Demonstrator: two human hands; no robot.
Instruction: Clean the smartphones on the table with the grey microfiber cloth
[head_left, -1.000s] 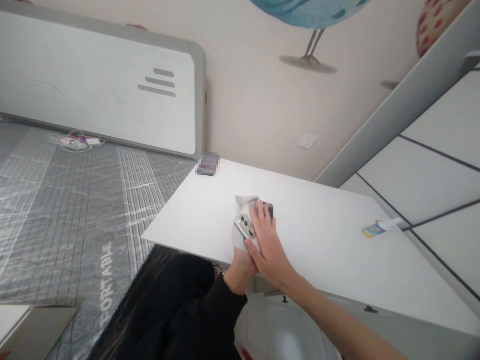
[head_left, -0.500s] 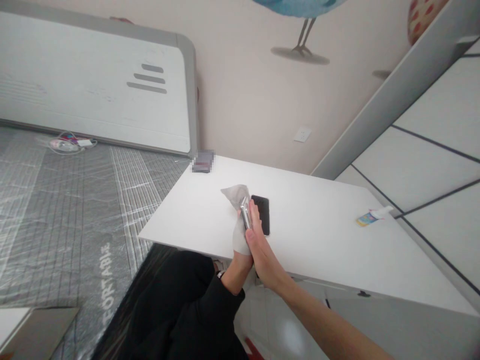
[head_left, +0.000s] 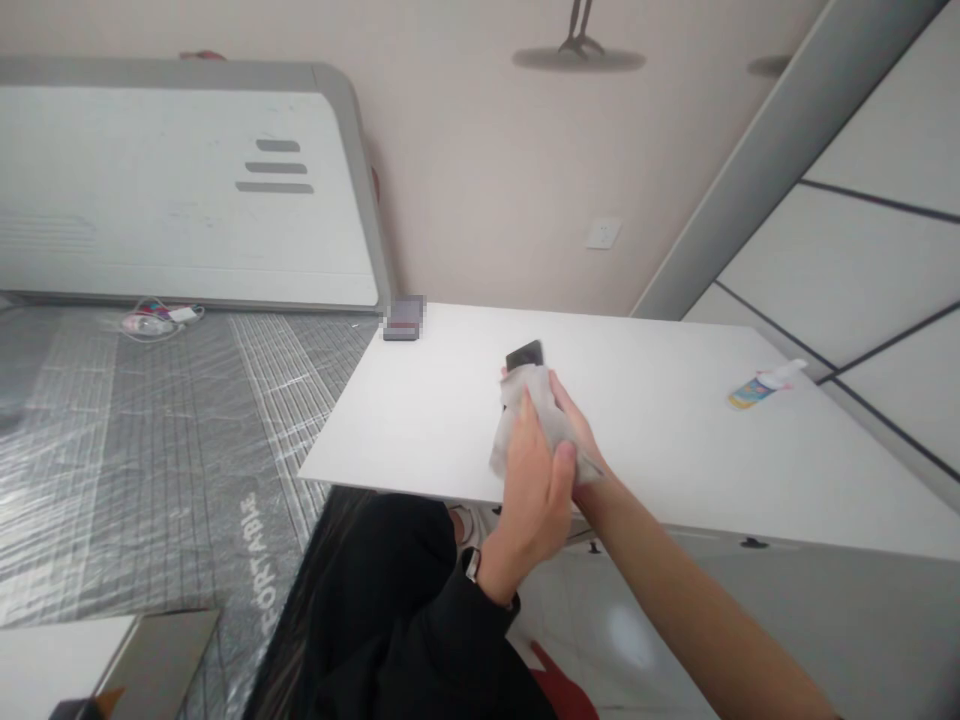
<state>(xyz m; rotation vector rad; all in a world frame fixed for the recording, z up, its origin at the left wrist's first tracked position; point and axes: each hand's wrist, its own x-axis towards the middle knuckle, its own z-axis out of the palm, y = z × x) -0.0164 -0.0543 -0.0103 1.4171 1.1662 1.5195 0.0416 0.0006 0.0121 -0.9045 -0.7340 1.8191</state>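
Observation:
My left hand (head_left: 536, 480), with a watch at the wrist, presses a grey cloth (head_left: 555, 425) flat over a phone, its fingers together on top of the cloth. The dark upper end of the phone (head_left: 525, 355) sticks out beyond the cloth. From below and the right, my right hand (head_left: 576, 415) grips the phone, mostly hidden under the cloth, with a fingertip showing at the phone's left side. Both hands are above the white table (head_left: 405, 430), near its front edge.
A spray bottle (head_left: 750, 390) lies on the table's right side. A blurred-out dark object (head_left: 403, 318) sits at the back left corner. Left of the table is a plastic-covered mattress (head_left: 172, 450) with a bundle of cable (head_left: 161, 318) on it. A wall socket (head_left: 603, 234) is behind.
My hands have turned: the cloth-covered left hand was under the upright phone, and now presses the cloth on top. The dark phone seen lying on the table before is now hidden. The view has shifted.

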